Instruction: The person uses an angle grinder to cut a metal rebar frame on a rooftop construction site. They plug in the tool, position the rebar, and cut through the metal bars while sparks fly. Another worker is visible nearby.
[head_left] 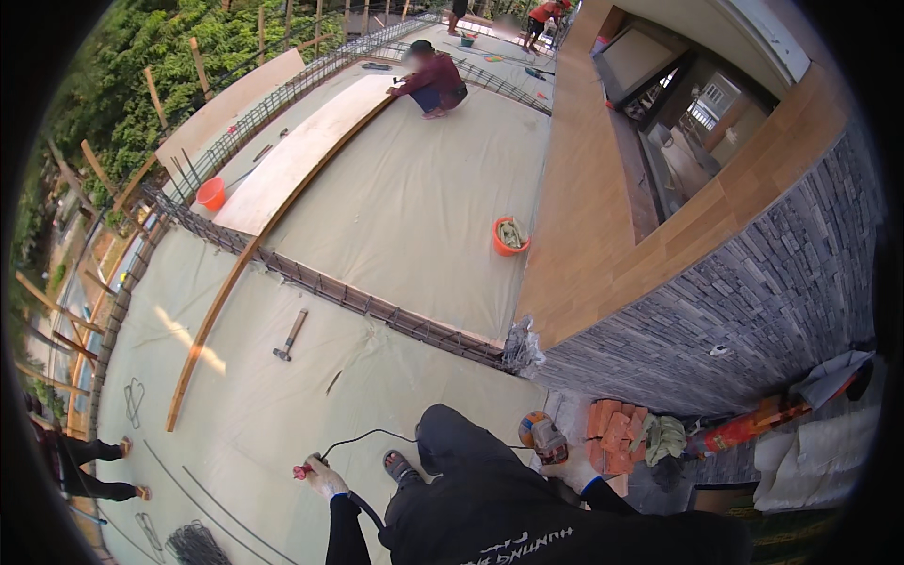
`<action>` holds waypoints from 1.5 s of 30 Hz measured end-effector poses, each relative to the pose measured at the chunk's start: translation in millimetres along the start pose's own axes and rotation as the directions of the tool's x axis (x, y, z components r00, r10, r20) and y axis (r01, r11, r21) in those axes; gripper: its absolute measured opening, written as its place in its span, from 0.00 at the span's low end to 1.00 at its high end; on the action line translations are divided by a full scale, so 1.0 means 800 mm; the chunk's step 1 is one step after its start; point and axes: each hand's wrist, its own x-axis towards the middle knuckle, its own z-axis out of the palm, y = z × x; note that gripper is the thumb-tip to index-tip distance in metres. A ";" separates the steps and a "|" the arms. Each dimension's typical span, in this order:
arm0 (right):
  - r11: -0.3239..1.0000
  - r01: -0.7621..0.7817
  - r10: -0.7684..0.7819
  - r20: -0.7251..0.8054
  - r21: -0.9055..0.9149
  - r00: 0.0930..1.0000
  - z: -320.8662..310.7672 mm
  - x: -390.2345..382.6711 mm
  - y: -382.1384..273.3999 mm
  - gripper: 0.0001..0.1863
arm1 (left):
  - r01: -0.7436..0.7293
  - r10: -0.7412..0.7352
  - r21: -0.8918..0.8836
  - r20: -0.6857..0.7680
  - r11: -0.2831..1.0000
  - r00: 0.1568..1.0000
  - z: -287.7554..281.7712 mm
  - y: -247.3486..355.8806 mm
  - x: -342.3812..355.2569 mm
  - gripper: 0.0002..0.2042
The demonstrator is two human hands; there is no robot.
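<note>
My left hand, in a pale glove, is closed on a small red fitting at bottom centre, with a black cord looping off toward the right. My right hand, also gloved, is low beside my leg, partly hidden by my body, so its fingers are unclear. Just beyond it sits an orange-and-grey power tool. A hammer lies on the plastic-covered deck ahead of me.
Rebar beams cross the deck. A long timber, plywood strip and orange buckets lie ahead. A crouching worker and others work farther off; another's legs show left. Stone wall and bricks stand right.
</note>
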 end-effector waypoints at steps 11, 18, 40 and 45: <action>0.978 0.031 -0.021 -0.048 0.205 0.999 0.010 0.288 -0.237 0.38 | 0.035 0.077 -0.312 0.338 0.949 0.938 0.453 0.343 0.098 0.18; 0.984 0.063 -0.048 -0.095 0.166 0.994 -0.097 0.425 -0.448 0.38 | -0.047 0.179 -0.365 0.337 0.930 0.924 0.634 0.505 0.114 0.19; 0.807 -0.198 0.384 -0.240 0.557 0.891 -0.300 1.070 -0.751 0.42 | 0.048 0.006 -0.036 0.851 0.998 0.525 1.615 0.800 0.353 0.18; 0.831 -0.201 0.382 -0.269 0.519 0.884 -0.384 1.247 -0.844 0.43 | -0.063 0.044 -0.020 0.915 0.998 0.402 1.851 0.842 0.336 0.19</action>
